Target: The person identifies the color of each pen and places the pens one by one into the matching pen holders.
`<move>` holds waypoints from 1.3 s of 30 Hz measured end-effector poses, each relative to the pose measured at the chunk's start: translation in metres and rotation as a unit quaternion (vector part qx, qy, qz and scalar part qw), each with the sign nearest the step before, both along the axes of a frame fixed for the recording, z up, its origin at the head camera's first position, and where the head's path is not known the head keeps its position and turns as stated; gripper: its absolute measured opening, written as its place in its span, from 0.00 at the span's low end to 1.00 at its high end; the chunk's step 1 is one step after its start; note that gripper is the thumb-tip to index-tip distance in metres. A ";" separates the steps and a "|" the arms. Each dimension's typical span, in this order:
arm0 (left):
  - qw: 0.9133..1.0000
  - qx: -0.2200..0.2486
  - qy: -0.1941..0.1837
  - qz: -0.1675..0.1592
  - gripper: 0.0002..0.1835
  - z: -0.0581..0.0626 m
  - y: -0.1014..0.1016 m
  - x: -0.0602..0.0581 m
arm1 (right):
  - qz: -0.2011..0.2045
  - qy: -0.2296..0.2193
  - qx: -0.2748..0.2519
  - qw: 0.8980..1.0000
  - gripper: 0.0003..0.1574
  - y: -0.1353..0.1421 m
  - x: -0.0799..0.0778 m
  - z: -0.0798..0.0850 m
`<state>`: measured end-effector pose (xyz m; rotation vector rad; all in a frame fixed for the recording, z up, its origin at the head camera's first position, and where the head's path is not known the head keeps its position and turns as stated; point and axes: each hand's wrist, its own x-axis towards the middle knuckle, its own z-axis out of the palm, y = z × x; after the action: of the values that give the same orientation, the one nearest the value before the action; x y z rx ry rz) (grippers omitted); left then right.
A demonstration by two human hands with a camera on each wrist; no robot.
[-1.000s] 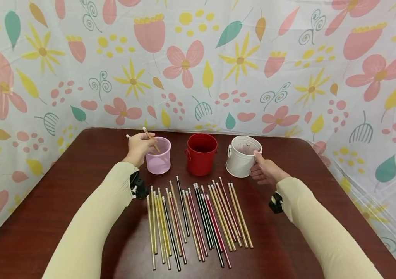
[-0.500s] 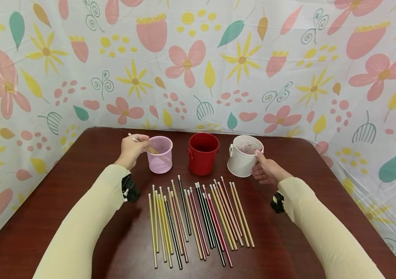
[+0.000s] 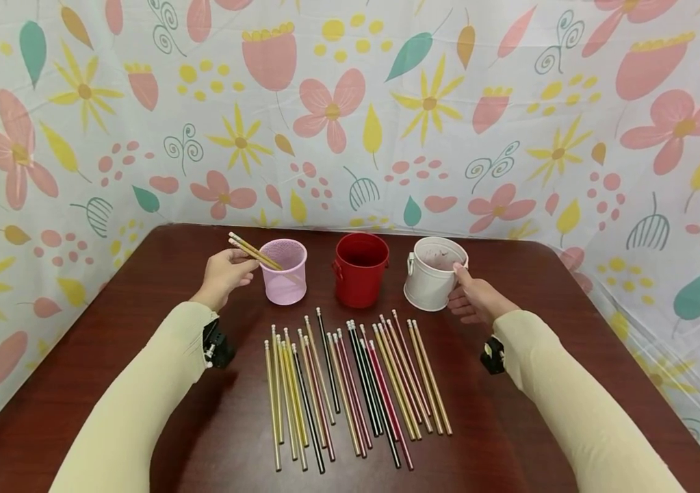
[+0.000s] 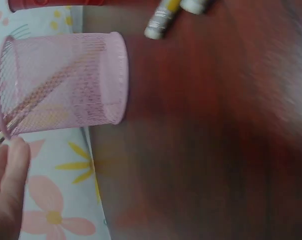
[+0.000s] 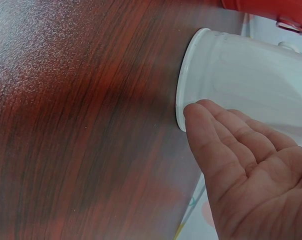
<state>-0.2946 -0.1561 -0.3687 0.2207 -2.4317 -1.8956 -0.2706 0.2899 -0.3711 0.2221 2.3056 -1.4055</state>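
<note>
Two gold pencils [image 3: 253, 250] lean in the pink mesh pencil cup [image 3: 284, 284], their white eraser ends sticking out past the left rim. My left hand [image 3: 222, 275] is beside that rim, fingers loosely extended next to the pencils. In the left wrist view the fingertips [image 4: 18, 150] come right up to the cup's rim, and the pencils show through the mesh. At the white bucket [image 3: 430, 291], my right hand [image 3: 477, 298] rests against the right side, thumb up at the rim. The right wrist view shows its fingers [image 5: 226, 132] straight along the bucket wall.
Between the cup and the white bucket stands a red bucket [image 3: 358, 284]. In front, several gold, black and red pencils [image 3: 350, 390] lie in a spread row on the dark wooden table [image 3: 510, 438]. A patterned cloth [image 3: 350, 137] hangs behind the table.
The pencil that stood more upright has tipped left and now lies alongside the other on the cup's rim. My left hand has let go and moved slightly left and down; the right hand stays.
</note>
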 end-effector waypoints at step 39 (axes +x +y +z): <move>0.862 -0.304 -0.236 -0.330 0.11 -0.032 0.030 0.059 | 0.020 -0.007 -0.011 1.000 0.61 0.001 0.000 0.000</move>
<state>-0.2352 -0.1266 -0.4003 -0.2507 -3.6609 -1.1506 -0.2702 0.2912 -0.3711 0.1775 2.2700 -1.4051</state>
